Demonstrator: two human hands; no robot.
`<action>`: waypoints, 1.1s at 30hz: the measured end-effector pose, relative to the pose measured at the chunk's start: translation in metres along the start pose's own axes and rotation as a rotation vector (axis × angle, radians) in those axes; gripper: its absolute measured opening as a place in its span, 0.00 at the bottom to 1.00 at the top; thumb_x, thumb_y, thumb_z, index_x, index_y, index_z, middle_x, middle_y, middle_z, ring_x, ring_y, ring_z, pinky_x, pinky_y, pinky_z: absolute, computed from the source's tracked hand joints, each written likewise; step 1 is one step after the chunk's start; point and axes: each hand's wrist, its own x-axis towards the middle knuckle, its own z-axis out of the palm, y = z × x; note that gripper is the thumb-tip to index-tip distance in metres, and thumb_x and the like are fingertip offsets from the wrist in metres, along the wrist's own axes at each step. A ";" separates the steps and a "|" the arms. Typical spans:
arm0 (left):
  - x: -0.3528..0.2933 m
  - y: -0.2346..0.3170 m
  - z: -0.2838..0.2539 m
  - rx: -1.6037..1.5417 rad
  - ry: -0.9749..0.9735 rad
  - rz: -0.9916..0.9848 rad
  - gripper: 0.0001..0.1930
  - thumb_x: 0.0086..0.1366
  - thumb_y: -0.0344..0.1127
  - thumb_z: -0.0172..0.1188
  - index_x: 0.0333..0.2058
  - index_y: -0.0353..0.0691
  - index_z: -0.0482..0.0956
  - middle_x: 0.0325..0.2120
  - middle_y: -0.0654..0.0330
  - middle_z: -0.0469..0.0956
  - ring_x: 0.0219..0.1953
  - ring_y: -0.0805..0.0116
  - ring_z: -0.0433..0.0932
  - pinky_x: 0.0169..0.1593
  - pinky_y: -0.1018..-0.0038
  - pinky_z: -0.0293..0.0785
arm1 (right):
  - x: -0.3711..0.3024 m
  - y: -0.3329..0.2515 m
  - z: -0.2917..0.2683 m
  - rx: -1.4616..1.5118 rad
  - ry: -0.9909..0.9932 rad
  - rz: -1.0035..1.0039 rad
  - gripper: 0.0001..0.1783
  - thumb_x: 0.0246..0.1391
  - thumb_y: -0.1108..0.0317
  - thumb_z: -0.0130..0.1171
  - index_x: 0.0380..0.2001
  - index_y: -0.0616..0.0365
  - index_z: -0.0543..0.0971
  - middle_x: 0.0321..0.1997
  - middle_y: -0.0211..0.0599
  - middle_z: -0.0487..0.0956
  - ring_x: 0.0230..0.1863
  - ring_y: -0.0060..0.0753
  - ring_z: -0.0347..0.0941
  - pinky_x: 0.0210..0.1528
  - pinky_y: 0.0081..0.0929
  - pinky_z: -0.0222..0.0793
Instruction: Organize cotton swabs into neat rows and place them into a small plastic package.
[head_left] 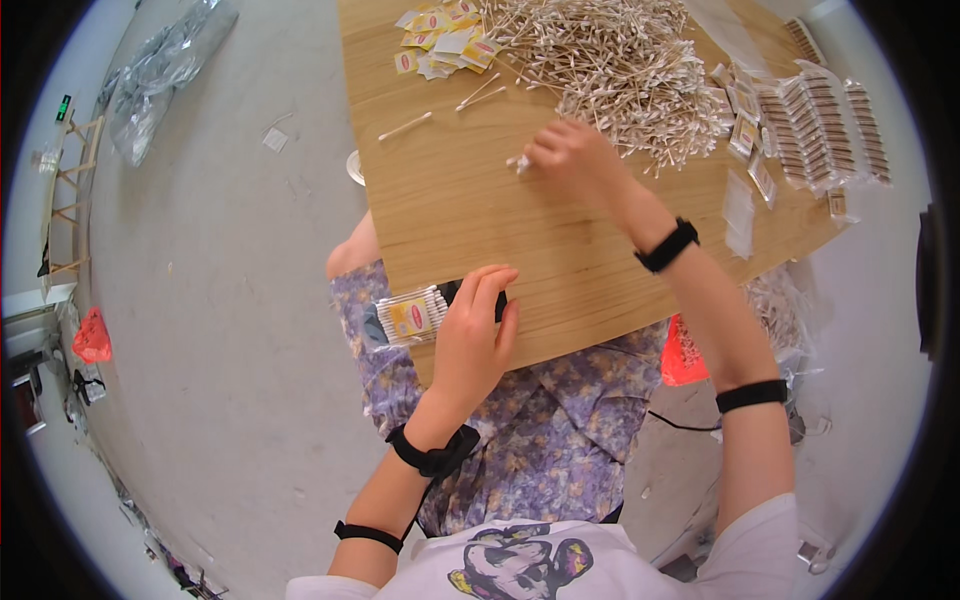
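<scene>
My left hand [475,325] lies over a black block-like holder [501,306] at the table's near left edge, fingers stretched out and thumb apart. Beside it, to the left, is a clear packet of cotton swabs [388,325] with a yellow-and-white label card [411,316]. My right hand [572,158] is closed over the middle of the table, slightly blurred. A few white cotton swab tips [518,163] stick out left of its fingertips. Just beyond it spreads a large heap of loose cotton swabs [640,85].
Yellow-and-white cards [440,38] are piled at the far left of the wooden table [450,210]. Several single swabs [405,126] lie nearby. Filled swab packets [815,130] stand in rows at the right, near empty clear bags [739,215]. A red bag [684,352] hangs below the table.
</scene>
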 end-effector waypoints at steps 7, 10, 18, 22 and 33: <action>0.019 -0.005 0.015 0.168 0.052 0.051 0.25 0.59 0.22 0.61 0.57 0.33 0.70 0.57 0.48 0.72 0.61 0.48 0.70 0.61 0.59 0.69 | -0.043 -0.074 -0.027 0.251 0.030 0.000 0.19 0.46 0.70 0.62 0.45 0.57 0.80 0.40 0.35 0.79 0.47 0.38 0.76 0.50 0.33 0.72; 0.028 -0.018 0.031 0.248 0.085 0.095 0.30 0.58 0.23 0.63 0.60 0.32 0.67 0.61 0.47 0.69 0.64 0.46 0.67 0.65 0.58 0.65 | -0.035 -0.081 -0.038 0.443 0.137 0.206 0.16 0.49 0.75 0.60 0.44 0.60 0.80 0.43 0.38 0.79 0.46 0.43 0.76 0.50 0.35 0.73; 0.049 -0.019 0.053 0.319 0.096 0.173 0.34 0.52 0.27 0.68 0.59 0.31 0.69 0.59 0.48 0.71 0.63 0.48 0.68 0.64 0.58 0.67 | 0.065 0.007 -0.010 0.350 0.116 0.216 0.18 0.48 0.75 0.62 0.45 0.59 0.76 0.48 0.43 0.78 0.53 0.51 0.74 0.52 0.43 0.73; 0.049 -0.025 0.060 0.318 0.108 0.221 0.32 0.51 0.28 0.69 0.56 0.31 0.71 0.57 0.49 0.73 0.61 0.50 0.71 0.63 0.57 0.68 | 0.095 0.023 0.024 0.148 0.042 0.242 0.10 0.49 0.74 0.61 0.37 0.58 0.75 0.44 0.43 0.78 0.49 0.51 0.74 0.48 0.42 0.73; 0.044 -0.026 0.063 0.355 0.149 0.216 0.27 0.56 0.28 0.65 0.55 0.32 0.70 0.58 0.52 0.72 0.62 0.52 0.70 0.62 0.58 0.70 | 0.145 -0.031 0.027 0.472 -0.012 -0.016 0.08 0.46 0.76 0.62 0.25 0.54 0.72 0.36 0.36 0.76 0.41 0.48 0.73 0.43 0.39 0.69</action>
